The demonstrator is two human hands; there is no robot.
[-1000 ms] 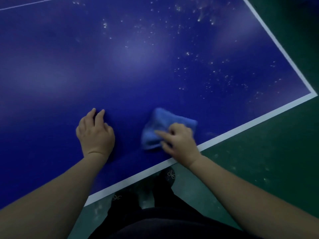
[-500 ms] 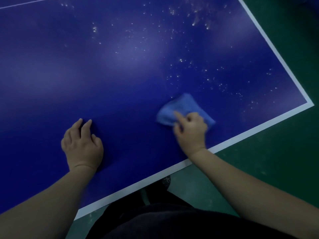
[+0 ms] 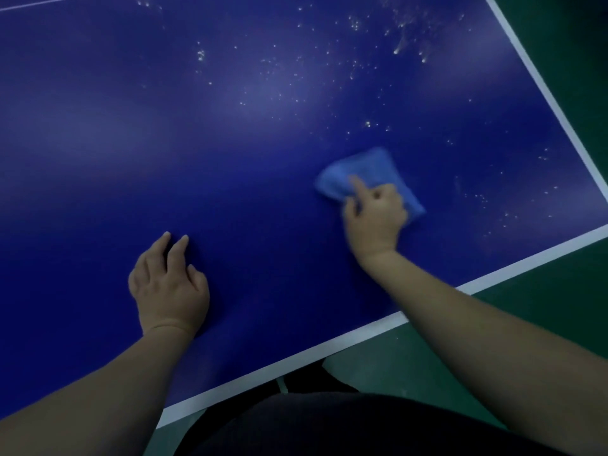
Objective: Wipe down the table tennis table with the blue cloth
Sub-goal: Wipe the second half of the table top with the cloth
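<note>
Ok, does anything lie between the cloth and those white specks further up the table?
Nothing visible. Only bare tabletop separates the blue cloth, gripped by the right hand, from the white specks; the left hand rests well off to the side.

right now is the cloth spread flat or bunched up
Bunched up: the cloth is a thick, rounded wad with folded edges, pressed on the table under the right hand.

On my feed both arms are bare all the way to the frame's edge: the left forearm (image 3: 98,390) and the right forearm (image 3: 493,340), and the left hand (image 3: 169,284) and right hand (image 3: 375,215) with them. Low in the middle I see a dark, nearly black garment (image 3: 345,426) across the body, plain and matte. Just above it a black shoe (image 3: 306,376) shows a pale mark (image 3: 281,385), too dim for me to read.
</note>
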